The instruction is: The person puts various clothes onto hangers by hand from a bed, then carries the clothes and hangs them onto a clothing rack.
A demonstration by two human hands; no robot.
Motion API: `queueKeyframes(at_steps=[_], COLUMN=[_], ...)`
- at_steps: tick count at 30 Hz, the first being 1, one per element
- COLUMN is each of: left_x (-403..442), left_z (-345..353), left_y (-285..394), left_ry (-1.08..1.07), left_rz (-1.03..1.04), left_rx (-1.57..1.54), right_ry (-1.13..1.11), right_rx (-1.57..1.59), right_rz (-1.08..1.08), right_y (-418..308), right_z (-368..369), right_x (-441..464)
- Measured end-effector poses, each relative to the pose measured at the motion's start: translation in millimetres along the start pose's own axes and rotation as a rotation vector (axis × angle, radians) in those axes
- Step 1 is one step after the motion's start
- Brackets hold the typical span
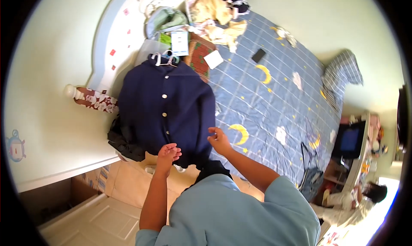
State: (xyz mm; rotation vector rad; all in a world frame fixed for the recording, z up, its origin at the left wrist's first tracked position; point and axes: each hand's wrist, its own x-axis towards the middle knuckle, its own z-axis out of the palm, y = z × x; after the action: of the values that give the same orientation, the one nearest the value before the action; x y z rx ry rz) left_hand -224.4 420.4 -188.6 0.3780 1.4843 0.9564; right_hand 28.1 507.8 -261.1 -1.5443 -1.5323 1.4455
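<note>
A navy blue jacket [182,98] with a row of pale buttons lies spread at the bed's near corner, front side up. White clothes hangers [165,58] show at its collar. Close to the jacket's lower hem is my left hand [169,154], palm turned up and fingers stretched out, holding nothing. My right hand [219,141] is beside the jacket's right edge, its fingers loosely bent and apart with nothing between them. Whether either hand touches the cloth I cannot tell.
The bed [274,104] has a blue checked cover with moons. A dark phone [258,55], a white card [213,59] and piled clothes [210,10] lie on it. Black cloth [124,138] sits left of the jacket. Another person [356,203] is at the far right near a monitor [349,139].
</note>
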Motion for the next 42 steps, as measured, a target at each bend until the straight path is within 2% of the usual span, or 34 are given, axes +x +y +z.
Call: queueKeyframes(at_steps=[7,12,15,17,20,24,28,31,37,42], left_x=[-75.5,-125.3,-156.2,-176.2,-201.5,-222.2,-238.3,-259.6,-305.1,-315.9], left_z=[38.8,91.3,128.1,150.7,183.4,237.5,315.3,385.6,482.0,512.1], left_y=[-66.5,-127.9,-157.9,-174.9,-198.0,-232.7,-285.6,-323.5,-367.4,-403.9], left_ry=[-0.247,-0.439,-0.533,-0.560,-0.580,-0.569,-0.537,-0.547,-0.629,-0.700], left_rz=[0.026,-0.007,-0.032,-0.036,-0.037,-0.037,-0.081,-0.138,-0.216,-0.270], left_rx=[0.088,0.127,0.143,0.146,0.168,0.215,0.186,0.200,0.247,0.296], right_ry=[0.097,0.157,0.210,0.219,0.245,0.142,0.121,0.047,0.251,0.408], right_rx=[0.131,0.248,0.267,0.323,0.295,0.317,0.395,0.443,0.647,0.687], right_rz=[0.096,0.261,0.270,0.279,0.180,0.297,0.324,0.467,0.664,0.726], right_y=[50.5,80.4,102.1,122.8,143.2,154.5,212.5,275.2,350.2,391.4], right_z=[-33.9,-79.9,-101.2,-114.3,-137.3,-193.5,-260.6,-319.9,-424.7,-456.1], right_x=[-167.4,-288.7,-345.1,-369.2,-396.6,-432.3,-466.0,-491.9,-561.1,-617.5])
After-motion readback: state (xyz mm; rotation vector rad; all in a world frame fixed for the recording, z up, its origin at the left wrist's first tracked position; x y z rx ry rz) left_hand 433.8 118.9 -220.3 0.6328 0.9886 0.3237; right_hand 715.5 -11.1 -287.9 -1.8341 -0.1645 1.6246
